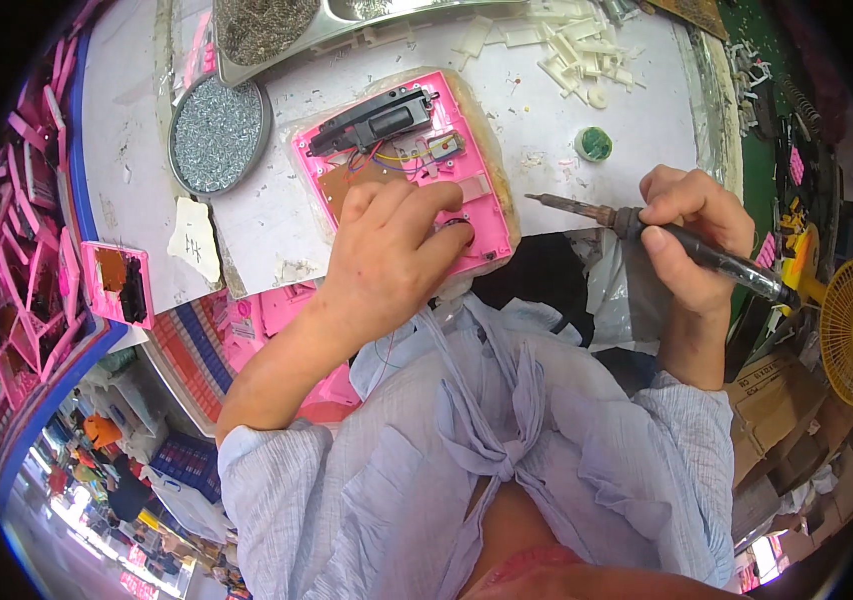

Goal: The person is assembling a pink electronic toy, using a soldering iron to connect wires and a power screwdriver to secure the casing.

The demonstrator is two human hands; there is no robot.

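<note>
A pink plastic casing (488, 222) lies open in front of me on a worn pad. Inside it are a black plastic mechanism (375, 120), a small metal-cased motor (445, 147), a brown board (345, 183) and thin coloured wires. My left hand (387, 245) rests over the casing's near side, its fingers curled and closed at a small dark round part (455, 224), mostly hidden by them. In my right hand (699, 232) is a soldering iron (722, 257), gripped by its black handle. Its tip points left, just right of the casing and apart from it.
A round dish of small metal screws (217, 135) stands left of the casing, with a metal tray (277, 55) beyond. White plastic pieces (577, 50) lie far right, near a small green-filled pot (594, 144). Pink casings (22, 230) fill a blue-edged container at left. A yellow fan (852, 330) stands right.
</note>
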